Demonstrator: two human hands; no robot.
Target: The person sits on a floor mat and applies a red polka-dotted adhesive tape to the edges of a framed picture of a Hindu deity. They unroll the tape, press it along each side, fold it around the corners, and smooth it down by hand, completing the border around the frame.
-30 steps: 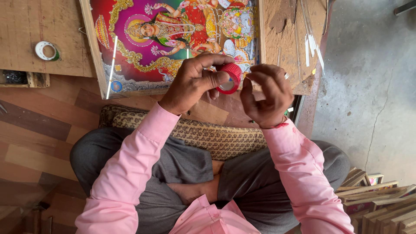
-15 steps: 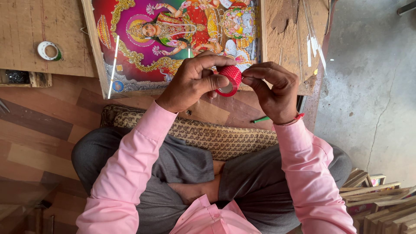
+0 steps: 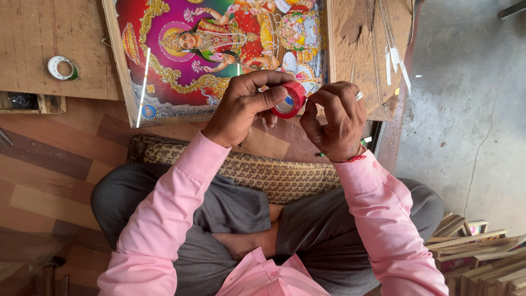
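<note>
Sitting in the left hand's (image 3: 246,107) grip, red tape roll (image 3: 289,100) touches right hand (image 3: 334,123).

Low, worn wooden workboard (image 3: 49,33) carries a colourful framed devotional picture (image 3: 219,49) lying flat. A small white roll of tape (image 3: 61,67) sits well to its left; thin pale strips (image 3: 392,55) lie near the right edge.
</note>
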